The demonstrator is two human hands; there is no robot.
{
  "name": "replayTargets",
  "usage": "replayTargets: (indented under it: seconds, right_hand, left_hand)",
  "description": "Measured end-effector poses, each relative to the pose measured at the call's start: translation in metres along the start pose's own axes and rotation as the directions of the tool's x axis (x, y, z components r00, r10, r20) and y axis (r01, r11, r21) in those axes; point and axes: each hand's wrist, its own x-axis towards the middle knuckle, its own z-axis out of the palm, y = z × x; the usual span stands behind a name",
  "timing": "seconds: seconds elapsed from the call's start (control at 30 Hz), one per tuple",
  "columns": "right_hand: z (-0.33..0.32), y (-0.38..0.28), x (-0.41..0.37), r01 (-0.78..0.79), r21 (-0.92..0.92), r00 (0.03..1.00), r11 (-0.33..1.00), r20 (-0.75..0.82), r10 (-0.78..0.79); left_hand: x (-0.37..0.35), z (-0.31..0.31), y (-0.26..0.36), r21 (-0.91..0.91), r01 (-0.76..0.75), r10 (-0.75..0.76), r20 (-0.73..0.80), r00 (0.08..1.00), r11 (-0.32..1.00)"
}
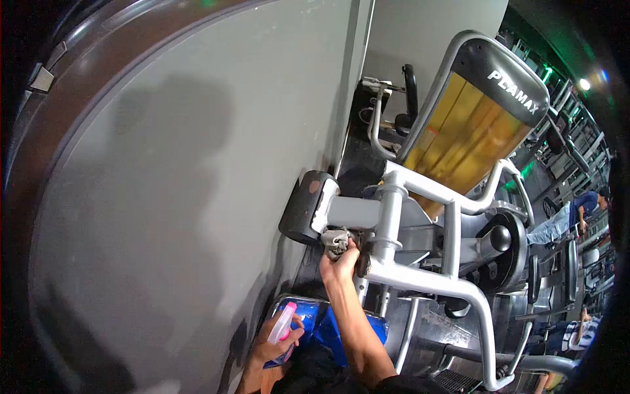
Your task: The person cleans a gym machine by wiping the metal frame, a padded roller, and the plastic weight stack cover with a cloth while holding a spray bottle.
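My left hand, low in the view, is closed around a spray bottle with a pink top and pink in its lower part. My right hand reaches further up and grips a crumpled grey cloth. The cloth is against the silver frame of a gym machine, just beside a worn black pad with a torn white edge. Parts of the fingers of my right hand are hidden behind the cloth.
A grey wall with shadows on it runs along the left. The machine's yellow-brown shroud reads PLAMAX. Below my hands is a shiny blue surface. Curved silver tubes extend right. A person stands among equipment in the background.
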Motion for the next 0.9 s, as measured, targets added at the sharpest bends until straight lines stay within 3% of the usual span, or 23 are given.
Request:
replayTargets:
  seconds: [0.03, 0.13, 0.17, 0.23, 0.3, 0.33, 0.37, 0.4, 0.43, 0.47, 0.5, 0.53, 0.57, 0.63, 0.67, 0.73, 0.77, 0.83, 0.87, 0.9]
  right_hand:
    - [-0.001, 0.001, -0.005, 0.002, 0.001, 1.000, 1.000, 0.001, -0.002]
    - [0.013, -0.005, -0.049, -0.057, -0.261, 0.985, 0.964, -0.171, 0.013]
    - [0.005, 0.001, -0.051, 0.059, -0.236, 0.998, 0.970, 0.051, -0.048]
    - [0.003, -0.006, -0.077, 0.185, -0.357, 0.909, 0.916, 0.416, -0.021]
    - [0.014, -0.022, -0.093, 0.157, -0.360, 0.858, 0.920, 0.511, 0.053]
    - [0.015, -0.034, -0.090, 0.286, -0.444, 0.874, 0.849, 0.485, -0.040]
    - [0.029, -0.047, -0.088, 0.470, -0.414, 0.800, 0.780, 0.572, -0.178]
    - [0.048, -0.060, -0.096, 0.526, -0.399, 0.812, 0.751, 0.499, -0.304]
    - [0.062, -0.080, -0.083, 0.715, -0.358, 0.643, 0.600, 0.672, -0.366]
    - [0.077, -0.097, -0.066, 0.955, -0.262, 0.295, 0.136, 0.840, -0.454]
    - [0.093, -0.117, -0.057, 0.932, -0.206, 0.110, -0.298, 0.944, -0.310]
    - [0.096, -0.126, -0.041, 0.844, -0.196, 0.120, -0.500, 0.976, -0.179]
    - [0.093, -0.137, -0.021, 0.722, -0.186, 0.252, -0.666, 0.968, 0.003]
    - [0.088, -0.147, -0.002, 0.700, -0.101, 0.312, -0.707, 0.934, 0.176]
    - [0.086, -0.154, -0.003, 0.694, -0.106, 0.313, -0.712, 0.935, 0.166]
    - [0.080, -0.169, -0.016, 0.736, -0.117, 0.440, -0.667, 0.831, 0.340]
    - [0.078, -0.178, -0.023, 0.734, -0.117, 0.440, -0.669, 0.832, 0.336]
    - [0.078, -0.197, -0.037, 0.856, -0.104, 0.381, -0.507, 0.790, 0.481]
    - [0.079, -0.204, -0.043, 0.881, -0.215, 0.412, -0.421, 0.786, 0.461]
    - [0.084, -0.215, -0.042, 0.845, -0.380, 0.528, -0.376, 0.701, 0.479]
  left_hand:
    - [0.001, 0.001, 0.001, 0.004, -0.006, 0.006, -0.002, 1.000, 1.000]
    - [0.003, 0.008, 0.022, 0.028, -0.003, 0.004, -0.029, 1.000, 1.000]
    - [0.004, 0.008, 0.020, 0.028, -0.008, 0.009, -0.027, 1.000, 1.000]
    - [0.006, 0.008, 0.013, -0.037, 0.015, -0.016, -0.022, 1.000, 0.999]
    - [0.009, 0.007, 0.017, 0.004, -0.041, 0.041, -0.008, 0.999, 0.999]
    - [0.009, 0.007, 0.018, 0.048, -0.097, 0.097, 0.005, 0.995, 0.994]
    - [0.009, 0.007, 0.018, 0.050, -0.098, 0.098, 0.005, 0.995, 0.994]
    - [0.008, 0.009, 0.015, -0.019, -0.077, 0.077, -0.019, 0.997, 0.997]
    - [0.008, 0.010, 0.013, -0.091, -0.057, 0.054, -0.042, 0.998, 0.994]
    - [0.010, 0.010, 0.010, -0.093, -0.056, 0.052, -0.044, 0.998, 0.994]
    - [0.012, 0.011, 0.008, -0.075, -0.080, 0.078, -0.037, 0.996, 0.994]
    - [0.013, 0.012, 0.006, -0.056, -0.104, 0.102, -0.028, 0.994, 0.993]
    - [0.014, 0.015, 0.006, -0.056, -0.100, 0.099, -0.025, 0.995, 0.993]
    - [0.018, 0.022, 0.009, -0.079, -0.135, 0.135, -0.007, 0.991, 0.988]
    - [0.019, 0.025, 0.008, -0.099, -0.131, 0.132, 0.008, 0.991, 0.986]
    - [0.021, 0.033, 0.017, -0.080, -0.172, 0.172, 0.001, 0.985, 0.982]
    - [0.022, 0.035, 0.021, -0.062, -0.214, 0.213, -0.014, 0.977, 0.975]
    - [0.025, 0.039, 0.022, -0.066, -0.210, 0.209, -0.021, 0.978, 0.975]
    - [0.026, 0.040, 0.022, -0.068, -0.200, 0.199, -0.031, 0.980, 0.977]
    - [0.027, 0.041, 0.022, -0.070, -0.202, 0.200, -0.035, 0.979, 0.977]
